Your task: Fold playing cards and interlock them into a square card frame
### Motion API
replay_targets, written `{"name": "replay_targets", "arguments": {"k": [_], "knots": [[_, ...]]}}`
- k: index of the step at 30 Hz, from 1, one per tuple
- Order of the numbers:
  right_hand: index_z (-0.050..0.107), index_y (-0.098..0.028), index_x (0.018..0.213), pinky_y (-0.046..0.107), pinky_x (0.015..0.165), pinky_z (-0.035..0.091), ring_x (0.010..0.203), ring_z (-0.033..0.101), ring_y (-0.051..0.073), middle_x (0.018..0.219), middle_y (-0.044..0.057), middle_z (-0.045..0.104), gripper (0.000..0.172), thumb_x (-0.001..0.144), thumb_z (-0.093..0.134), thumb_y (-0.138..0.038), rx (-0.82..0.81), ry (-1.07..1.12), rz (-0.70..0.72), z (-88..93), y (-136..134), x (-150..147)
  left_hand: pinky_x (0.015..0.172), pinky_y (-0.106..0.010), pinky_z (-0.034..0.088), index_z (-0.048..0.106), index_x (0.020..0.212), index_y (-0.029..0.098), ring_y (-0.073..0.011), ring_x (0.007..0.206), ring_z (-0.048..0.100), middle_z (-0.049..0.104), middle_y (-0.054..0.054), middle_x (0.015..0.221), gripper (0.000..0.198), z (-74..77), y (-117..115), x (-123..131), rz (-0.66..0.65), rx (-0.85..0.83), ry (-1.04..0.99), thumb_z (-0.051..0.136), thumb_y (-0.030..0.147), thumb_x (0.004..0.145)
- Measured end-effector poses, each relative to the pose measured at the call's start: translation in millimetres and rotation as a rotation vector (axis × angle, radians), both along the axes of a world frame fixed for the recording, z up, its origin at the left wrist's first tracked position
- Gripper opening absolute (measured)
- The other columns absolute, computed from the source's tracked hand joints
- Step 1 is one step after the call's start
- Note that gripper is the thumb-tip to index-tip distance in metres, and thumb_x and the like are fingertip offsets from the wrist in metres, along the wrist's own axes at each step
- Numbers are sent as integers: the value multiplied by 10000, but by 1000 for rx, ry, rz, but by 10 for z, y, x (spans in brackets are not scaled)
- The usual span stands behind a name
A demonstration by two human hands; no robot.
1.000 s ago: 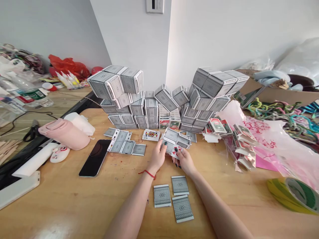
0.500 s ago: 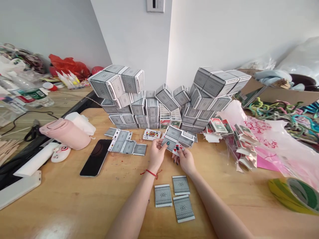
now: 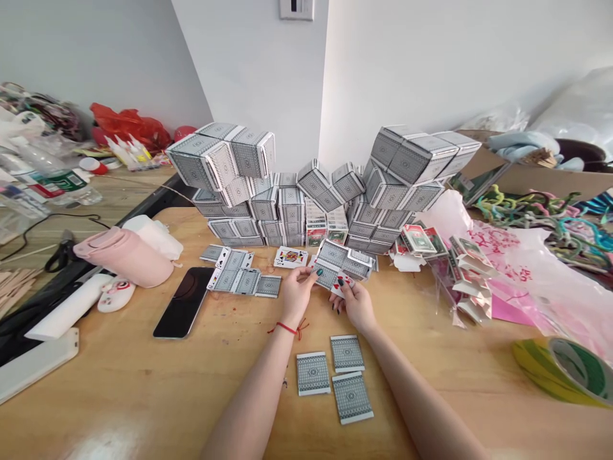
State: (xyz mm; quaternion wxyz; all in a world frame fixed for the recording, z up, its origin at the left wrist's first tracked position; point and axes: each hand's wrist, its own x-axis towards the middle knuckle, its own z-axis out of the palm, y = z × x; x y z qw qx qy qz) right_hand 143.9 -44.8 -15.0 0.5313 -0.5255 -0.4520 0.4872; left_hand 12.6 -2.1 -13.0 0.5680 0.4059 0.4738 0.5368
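Note:
My left hand [image 3: 297,295] and my right hand [image 3: 355,301] together pinch a small block folded from grey-backed playing cards [image 3: 341,263], held just above the wooden table [image 3: 143,377]. A red-pip card face shows at its lower edge between my fingers. A red string circles my left wrist. Three face-down cards [image 3: 333,377] lie on the table between my forearms. Behind the block stands a wall of similar card cubes [image 3: 306,185].
A black phone [image 3: 184,311], a pink bottle [image 3: 125,255] and a row of joined cards [image 3: 242,281] lie to the left. Card boxes [image 3: 421,241] and pink plastic bags [image 3: 522,275] are on the right, with a green tape roll [image 3: 567,370] at the near right.
Both hands have shifted the card block slightly away from me and turned it a little; the grip stays the same.

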Motion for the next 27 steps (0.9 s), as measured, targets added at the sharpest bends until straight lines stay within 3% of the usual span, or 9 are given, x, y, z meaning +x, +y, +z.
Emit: {"name": "replay_targets", "arguments": {"k": [8,15,27], "knots": [[420,-197,647,197,289,335,308,452,90,453,-11,547,409,761,437,-589,3,-20,-127,3,12,23,589,-304,520,596,708,131,-181,664,625,649,-59,723,307,-1,-10,-53,-118,-1,88,641,427,639],[417,-199,635,195,301,306,300,408,76,445,-20,522,397,792,408,-563,4,-73,-79,71,-5,49,558,-294,518,573,648,145,-174,597,623,630,-39,688,312,15,-11,-102,-222,34,180,607,455,664],[411,-199,638,190,292,291,298,412,83,437,-21,517,437,786,360,-607,-31,-123,-7,-6,-2,76,493,-242,474,583,660,153,-174,560,626,641,-51,698,291,1,-21,-117,-237,44,273,584,443,689]]}}
